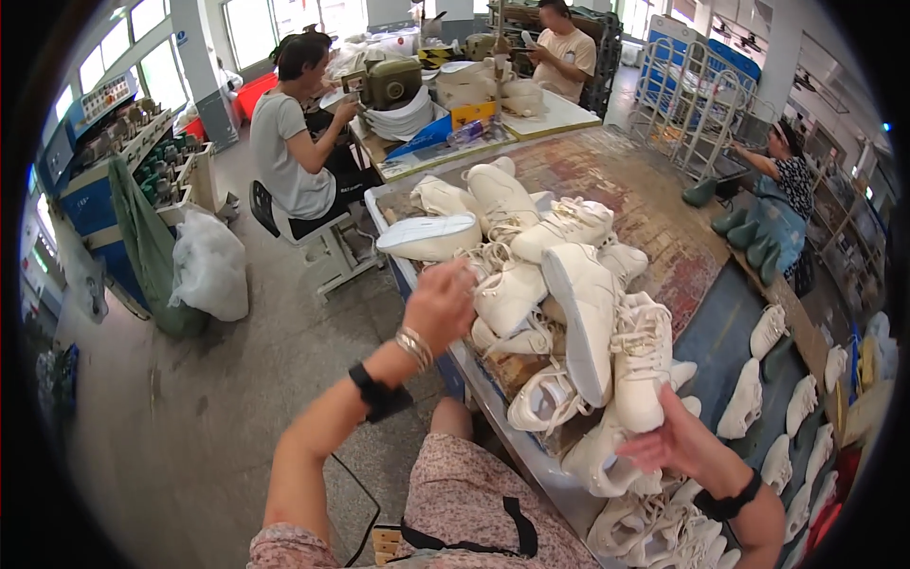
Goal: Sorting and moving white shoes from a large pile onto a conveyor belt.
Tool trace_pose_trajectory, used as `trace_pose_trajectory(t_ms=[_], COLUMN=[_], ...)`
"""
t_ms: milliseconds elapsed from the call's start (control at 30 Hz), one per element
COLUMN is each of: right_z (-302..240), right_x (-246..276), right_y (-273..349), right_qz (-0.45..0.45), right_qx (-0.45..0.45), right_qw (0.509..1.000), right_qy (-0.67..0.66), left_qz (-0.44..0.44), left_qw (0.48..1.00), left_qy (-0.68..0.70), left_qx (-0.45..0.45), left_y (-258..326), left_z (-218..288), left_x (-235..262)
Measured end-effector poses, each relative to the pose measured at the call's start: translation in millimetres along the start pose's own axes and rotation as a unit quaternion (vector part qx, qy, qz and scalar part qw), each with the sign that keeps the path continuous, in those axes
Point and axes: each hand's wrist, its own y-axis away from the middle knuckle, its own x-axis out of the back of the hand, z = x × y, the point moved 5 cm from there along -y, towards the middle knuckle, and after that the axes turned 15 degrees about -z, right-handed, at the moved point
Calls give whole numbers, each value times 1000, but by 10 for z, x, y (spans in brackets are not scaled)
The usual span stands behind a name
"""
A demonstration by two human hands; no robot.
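A heap of cream lace-up sneakers (578, 313) covers the near end of the worktable. My left hand (441, 308), wearing bracelets and a black wristband, is at the heap's left edge with its fingers curled closed. What those fingers hold, if anything, is hidden. At the heap's near right, my right hand (675, 438) has its thumb beside and its fingers beneath the toe of a laced cream sneaker (643, 351). That sneaker's toe points toward me. Just left of it another sneaker (578, 318) leans on its side, its pale sole facing left.
The worn worktable (654, 190) stretches away from me. On the right, a blue-grey surface (711, 327) carries a row of sneakers (742, 398) and green shoe forms (758, 248). Several people work nearby, one seated on a stool (322, 242). A white plastic bag (210, 266) stands at left.
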Motion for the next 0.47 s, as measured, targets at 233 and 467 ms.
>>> trace_pose_trajectory(t_ms=[233, 467], right_z=[-1271, -4009], right_x=[-474, -773], right_y=[389, -1731], right_qz=[-36, 57], right_qx=[-172, 136], right_qw=[934, 715], right_qy=[310, 683], left_qz=[-291, -246], left_qw=[924, 963], left_qy=[-140, -29], left_qx=[204, 106], left_y=[-457, -1179], left_z=[-1913, -2705], left_x=[-692, -1131])
